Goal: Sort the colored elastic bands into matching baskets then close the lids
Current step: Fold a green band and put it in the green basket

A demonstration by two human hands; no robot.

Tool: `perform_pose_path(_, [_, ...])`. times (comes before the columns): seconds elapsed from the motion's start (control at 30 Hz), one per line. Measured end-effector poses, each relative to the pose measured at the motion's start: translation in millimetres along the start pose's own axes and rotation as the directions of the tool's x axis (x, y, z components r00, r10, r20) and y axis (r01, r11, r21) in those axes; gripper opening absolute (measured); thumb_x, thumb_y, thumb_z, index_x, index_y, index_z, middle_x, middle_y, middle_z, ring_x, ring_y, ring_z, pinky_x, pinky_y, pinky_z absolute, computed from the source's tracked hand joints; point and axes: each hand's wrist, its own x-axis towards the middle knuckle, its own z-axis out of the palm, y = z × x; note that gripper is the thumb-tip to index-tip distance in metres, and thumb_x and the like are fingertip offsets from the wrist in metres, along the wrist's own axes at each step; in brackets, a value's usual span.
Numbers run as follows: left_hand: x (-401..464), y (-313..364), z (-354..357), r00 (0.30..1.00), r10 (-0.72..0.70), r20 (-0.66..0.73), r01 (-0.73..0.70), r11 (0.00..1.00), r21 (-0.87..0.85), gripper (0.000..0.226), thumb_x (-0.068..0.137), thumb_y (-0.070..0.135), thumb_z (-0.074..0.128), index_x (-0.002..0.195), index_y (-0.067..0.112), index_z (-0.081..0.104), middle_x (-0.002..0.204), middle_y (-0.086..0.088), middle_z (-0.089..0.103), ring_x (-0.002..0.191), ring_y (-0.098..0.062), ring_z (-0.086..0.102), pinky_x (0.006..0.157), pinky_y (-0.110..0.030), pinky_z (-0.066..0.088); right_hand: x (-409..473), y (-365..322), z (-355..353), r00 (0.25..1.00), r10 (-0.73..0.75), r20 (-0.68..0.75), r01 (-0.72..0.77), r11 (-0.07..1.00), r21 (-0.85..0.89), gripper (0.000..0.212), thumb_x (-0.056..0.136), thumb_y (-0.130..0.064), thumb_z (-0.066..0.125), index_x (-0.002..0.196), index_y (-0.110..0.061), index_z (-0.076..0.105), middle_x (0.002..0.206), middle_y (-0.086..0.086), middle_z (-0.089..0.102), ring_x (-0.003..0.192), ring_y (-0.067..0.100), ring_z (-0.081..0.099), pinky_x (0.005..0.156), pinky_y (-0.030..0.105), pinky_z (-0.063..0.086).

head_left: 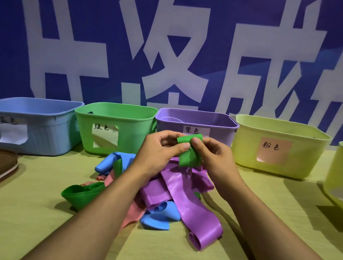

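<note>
Blue banner (75, 40), white characters (172, 54) behind.

Glossy purple band (184, 190), matt tablecloth (36, 221)

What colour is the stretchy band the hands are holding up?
Green. Both hands, left hand and right hand, pinch the green band; the head view shows it best.

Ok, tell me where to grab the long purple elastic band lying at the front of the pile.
Take the long purple elastic band at its curled near end, coming from above on the right. That loop stands off the yellow-green tablecloth and lies free of the pile; its far end runs under other bands.
</note>
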Motion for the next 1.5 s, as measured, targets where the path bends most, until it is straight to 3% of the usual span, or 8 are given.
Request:
perform_pose_path(0.3, [-1.4,0.4,3.7,0.998,-0.068,-0.005,0.069,0.996,0.048,0.029,0.096,0.035,0.069,0.085,0.008,0.076,0.059,0.011,0.068,0.058,0.000,0.064,0.059,-0.015,0.049,2.3,5.0,-0.1,0.998,-0.030,0.057,0.032,0.999,-0.029,0.016,0.099,-0.015,0.064,0.111,-0.009,0.072,0.097,0.002,0.078,0.093,0.013,0.073,0.078,0.027,0.059])
perform_pose_path(0.47, [-0.1,-0.7,1.5,0.998,-0.068,0.001,0.067,0.997,0.045,0.026,0.095,0.032,0.071,0.095,0.006,0.078,0.084,-0.006,0.078,0.078,-0.016,0.073,0.078,-0.035,0.061,-0.4,2.3,1.1,0.998,0.037,0.056,-0.039,0.999,0.038,0.017,0.099,-0.017,0.065,0.112,-0.009,0.073,0.098,0.003,0.078,0.092,0.015,0.075,0.072,0.024,0.058])
perform_pose_path(0.63, [-1.2,-1.0,1.4,0.999,-0.035,0.018,0.034,0.999,0.014,0.020,0.095,0.015,0.071,0.105,-0.001,0.075,0.094,-0.015,0.079,0.078,-0.011,0.072,0.067,-0.018,0.055,-3.1,-3.8,0.7,0.986,0.167,0.025,-0.166,0.984,-0.059,0.044,0.095,-0.055,0.060,0.101,-0.015,0.079,0.091,0.008,0.079,0.077,0.015,0.072,0.064,0.025,0.053])
perform_pose_path(0.8, [-1.5,-2.1,1.5,0.997,-0.032,0.067,0.033,0.999,-0.011,0.012,0.093,0.009,0.072,0.104,0.004,0.075,0.095,-0.011,0.079,0.085,-0.014,0.075,0.075,-0.021,0.058,-0.8,-3.1,1.3,0.990,0.132,-0.051,-0.136,0.986,-0.101,0.051,0.090,-0.059,0.064,0.087,-0.011,0.081,0.083,0.017,0.077,0.073,0.020,0.065,0.069,0.035,0.051])
perform_pose_path(1.0, [-3.1,1.4,1.4,0.998,-0.048,0.043,0.049,0.999,-0.007,0.021,0.088,0.007,0.078,0.108,0.006,0.073,0.099,-0.012,0.079,0.088,-0.013,0.075,0.078,-0.020,0.058,2.2,2.4,-0.3,0.996,0.061,-0.060,-0.067,0.992,-0.103,0.047,0.086,-0.050,0.072,0.092,-0.003,0.078,0.088,0.025,0.074,0.073,0.024,0.063,0.069,0.040,0.049])
perform_pose_path(1.17, [-3.9,3.2,1.5,0.994,-0.089,0.064,0.091,0.995,-0.042,0.027,0.088,0.013,0.078,0.112,0.003,0.072,0.098,-0.010,0.079,0.089,-0.017,0.076,0.077,-0.022,0.059,3.3,4.3,-2.0,1.000,0.024,-0.003,-0.024,0.996,-0.084,0.028,0.094,-0.033,0.069,0.094,-0.006,0.076,0.078,0.006,0.073,0.062,0.014,0.061,0.058,0.024,0.048])
perform_pose_path(1.37, [-3.6,6.8,3.5,0.991,-0.134,0.027,0.136,0.988,-0.078,0.048,0.085,0.046,0.071,0.102,0.001,0.076,0.094,-0.018,0.078,0.088,-0.030,0.077,0.075,-0.029,0.061,3.7,6.9,-1.4,0.998,-0.022,0.054,0.027,0.995,-0.093,0.017,0.099,-0.020,0.066,0.102,-0.005,0.074,0.078,0.003,0.072,0.064,0.011,0.059,0.056,0.019,0.047])
perform_pose_path(1.5, [-1.3,3.2,2.5,0.990,-0.139,-0.023,0.137,0.989,-0.055,0.030,0.093,0.030,0.072,0.101,0.001,0.076,0.090,-0.015,0.079,0.082,-0.028,0.076,0.066,-0.023,0.058,3.2,7.8,-1.1,0.997,-0.035,0.072,0.042,0.995,-0.096,0.016,0.100,-0.016,0.064,0.107,-0.004,0.072,0.080,0.004,0.070,0.064,0.010,0.058,0.057,0.020,0.047])
